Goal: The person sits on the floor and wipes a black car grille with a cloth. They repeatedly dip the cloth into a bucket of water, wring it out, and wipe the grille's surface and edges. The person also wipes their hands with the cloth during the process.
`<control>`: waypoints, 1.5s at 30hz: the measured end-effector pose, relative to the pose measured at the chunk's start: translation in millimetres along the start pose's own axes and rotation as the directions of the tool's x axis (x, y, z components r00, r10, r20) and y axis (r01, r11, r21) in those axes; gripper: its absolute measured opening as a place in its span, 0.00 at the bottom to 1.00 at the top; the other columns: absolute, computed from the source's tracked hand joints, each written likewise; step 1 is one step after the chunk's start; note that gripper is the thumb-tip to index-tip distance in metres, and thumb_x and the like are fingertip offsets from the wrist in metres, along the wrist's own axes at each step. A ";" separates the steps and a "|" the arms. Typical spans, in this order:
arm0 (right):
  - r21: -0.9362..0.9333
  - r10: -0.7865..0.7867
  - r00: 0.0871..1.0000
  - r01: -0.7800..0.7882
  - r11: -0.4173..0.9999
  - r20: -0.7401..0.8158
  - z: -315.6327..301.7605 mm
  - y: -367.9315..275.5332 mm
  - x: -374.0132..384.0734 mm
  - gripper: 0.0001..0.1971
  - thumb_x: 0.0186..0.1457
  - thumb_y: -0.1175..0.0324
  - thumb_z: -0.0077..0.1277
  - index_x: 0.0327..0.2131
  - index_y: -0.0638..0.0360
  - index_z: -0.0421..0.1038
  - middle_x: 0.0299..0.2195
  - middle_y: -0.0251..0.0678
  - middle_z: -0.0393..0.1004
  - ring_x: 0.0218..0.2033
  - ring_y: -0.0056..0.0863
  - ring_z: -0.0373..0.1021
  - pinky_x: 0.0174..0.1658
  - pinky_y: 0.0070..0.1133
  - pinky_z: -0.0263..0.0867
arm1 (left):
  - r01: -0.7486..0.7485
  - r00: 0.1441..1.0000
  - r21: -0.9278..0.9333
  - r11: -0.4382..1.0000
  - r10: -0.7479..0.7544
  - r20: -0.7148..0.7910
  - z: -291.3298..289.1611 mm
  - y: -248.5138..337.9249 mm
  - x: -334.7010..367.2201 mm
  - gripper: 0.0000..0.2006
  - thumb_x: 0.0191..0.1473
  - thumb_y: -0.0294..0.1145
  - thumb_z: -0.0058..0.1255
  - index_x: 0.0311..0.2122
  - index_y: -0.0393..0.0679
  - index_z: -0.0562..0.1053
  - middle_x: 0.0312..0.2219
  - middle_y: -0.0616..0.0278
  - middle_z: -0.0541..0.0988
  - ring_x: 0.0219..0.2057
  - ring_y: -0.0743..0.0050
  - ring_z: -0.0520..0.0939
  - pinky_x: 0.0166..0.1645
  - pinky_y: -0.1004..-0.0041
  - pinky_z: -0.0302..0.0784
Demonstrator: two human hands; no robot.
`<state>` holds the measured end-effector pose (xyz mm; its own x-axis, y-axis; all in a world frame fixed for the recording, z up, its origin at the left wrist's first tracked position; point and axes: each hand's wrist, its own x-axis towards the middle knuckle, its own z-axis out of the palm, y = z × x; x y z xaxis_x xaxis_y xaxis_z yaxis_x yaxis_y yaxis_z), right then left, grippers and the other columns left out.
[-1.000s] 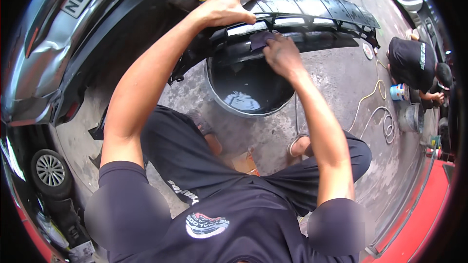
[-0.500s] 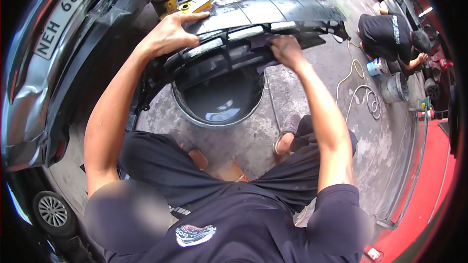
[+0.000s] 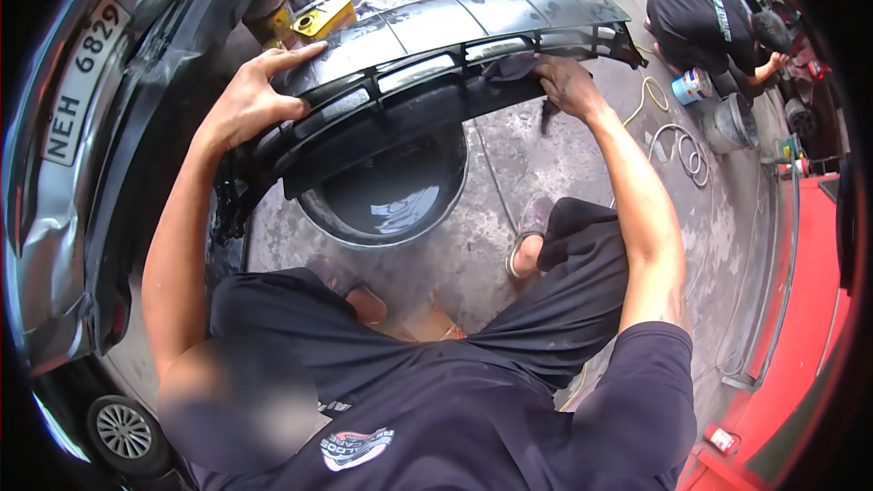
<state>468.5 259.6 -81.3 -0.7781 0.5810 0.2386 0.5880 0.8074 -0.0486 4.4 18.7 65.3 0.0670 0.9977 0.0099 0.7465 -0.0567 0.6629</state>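
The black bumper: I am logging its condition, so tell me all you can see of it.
The black bumper is a long, curved, plastic-looking car panel with a slotted grille along its near edge, dull and wet-looking. It lies across a round dark basin. The left hand grips its left part; the right hand presses a dark pad against it.

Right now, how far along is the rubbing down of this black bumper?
Done: the bumper top panel looks dull and grey. In hand: the left hand steadies the bumper's left end while the right hand presses a dark sanding sheet against the grille strip near the right end, above the water basin. Left: the lower lip and grille recesses look darker, so probably not rubbed yet, though I can't be sure.
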 end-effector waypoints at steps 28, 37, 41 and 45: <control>-0.264 0.239 0.968 -0.250 0.932 -0.072 18.6 -55.0 78.1 0.12 0.52 0.58 0.57 0.29 0.54 0.84 0.31 0.44 0.84 0.31 0.43 0.81 0.34 0.38 0.75 | -0.050 0.982 0.154 0.987 0.076 -0.170 26.7 16.2 -6.0 0.41 0.36 0.41 0.61 0.63 0.48 0.77 0.48 0.42 0.80 0.50 0.50 0.82 0.60 0.63 0.75; 0.885 0.774 0.528 -0.084 0.458 -0.351 8.4 -144.3 60.2 0.15 0.50 0.70 0.54 0.38 0.72 0.72 0.26 0.49 0.75 0.29 0.38 0.73 0.38 0.36 0.71 | -0.027 0.996 0.081 0.996 0.034 -0.086 14.5 4.7 -7.2 0.43 0.35 0.38 0.60 0.64 0.47 0.76 0.52 0.50 0.79 0.56 0.59 0.79 0.65 0.68 0.69; 0.775 0.697 0.557 -0.143 0.616 -0.451 36.2 -181.5 76.4 0.24 0.49 0.69 0.55 0.50 0.71 0.67 0.42 0.62 0.76 0.45 0.54 0.75 0.50 0.39 0.72 | -0.060 0.995 0.056 0.997 0.064 -0.077 19.2 3.6 6.6 0.42 0.35 0.40 0.60 0.64 0.47 0.76 0.52 0.49 0.80 0.56 0.59 0.79 0.65 0.67 0.69; 0.412 0.398 0.916 -0.377 0.829 0.037 10.7 -248.9 105.1 0.14 0.50 0.67 0.56 0.38 0.67 0.74 0.37 0.61 0.77 0.42 0.63 0.74 0.47 0.49 0.71 | -0.073 0.989 0.103 0.992 0.085 -0.121 19.1 -4.4 2.6 0.42 0.35 0.42 0.61 0.63 0.47 0.77 0.54 0.43 0.80 0.56 0.52 0.81 0.67 0.65 0.69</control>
<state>237.9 120.8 -54.4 -0.4871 0.8580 0.1629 0.6901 0.4925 -0.5304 13.9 20.8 48.1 0.0500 0.9864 0.1566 0.8036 -0.1328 0.5802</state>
